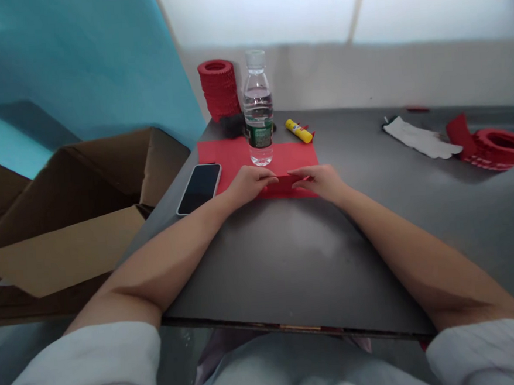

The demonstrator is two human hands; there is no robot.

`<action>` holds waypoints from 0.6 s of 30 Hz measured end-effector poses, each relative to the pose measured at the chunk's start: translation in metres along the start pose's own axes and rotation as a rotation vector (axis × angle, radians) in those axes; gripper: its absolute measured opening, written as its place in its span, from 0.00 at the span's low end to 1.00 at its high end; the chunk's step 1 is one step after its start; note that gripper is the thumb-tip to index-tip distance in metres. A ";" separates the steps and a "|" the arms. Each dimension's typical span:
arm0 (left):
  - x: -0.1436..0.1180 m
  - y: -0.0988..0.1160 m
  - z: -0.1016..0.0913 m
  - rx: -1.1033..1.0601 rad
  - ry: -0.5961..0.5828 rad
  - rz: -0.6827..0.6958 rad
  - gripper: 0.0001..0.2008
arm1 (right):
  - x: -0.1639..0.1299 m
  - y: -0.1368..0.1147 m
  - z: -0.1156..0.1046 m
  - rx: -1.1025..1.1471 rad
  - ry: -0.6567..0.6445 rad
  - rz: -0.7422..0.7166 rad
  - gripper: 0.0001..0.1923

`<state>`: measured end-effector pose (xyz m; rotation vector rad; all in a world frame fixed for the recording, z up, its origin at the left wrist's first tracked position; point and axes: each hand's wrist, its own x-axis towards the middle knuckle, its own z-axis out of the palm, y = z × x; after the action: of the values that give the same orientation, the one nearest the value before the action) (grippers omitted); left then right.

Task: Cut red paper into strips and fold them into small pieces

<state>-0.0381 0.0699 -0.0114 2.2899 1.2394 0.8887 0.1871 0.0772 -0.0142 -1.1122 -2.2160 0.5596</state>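
Between my two hands is a small piece of red paper (284, 184) that looks folded. My left hand (251, 184) pinches its left end between thumb and fingers. At the right end, my right hand (320, 182) has thumb and fingers closed on it in the same way. Beneath it lies a larger red sheet (232, 153), flat on the grey table (283, 261). Upright on that sheet, just beyond my left hand, stands a clear water bottle (258, 107) with a white cap and green label. How the paper is folded is partly hidden by my fingers.
A phone (200, 188) lies left of the sheet, a yellow glue stick (299, 131) behind it. A stack of red rings (219, 89) stands at the back. Rightward are a white glove (420, 138) and a red roll (500, 147). An open cardboard box (67, 247) is at left.
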 end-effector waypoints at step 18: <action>0.000 0.005 -0.001 0.049 -0.106 0.042 0.08 | -0.001 0.001 0.005 0.038 0.051 0.075 0.06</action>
<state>-0.0358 0.0673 -0.0077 2.3767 1.1843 0.7482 0.1851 0.0764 -0.0184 -1.1810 -2.1191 0.5963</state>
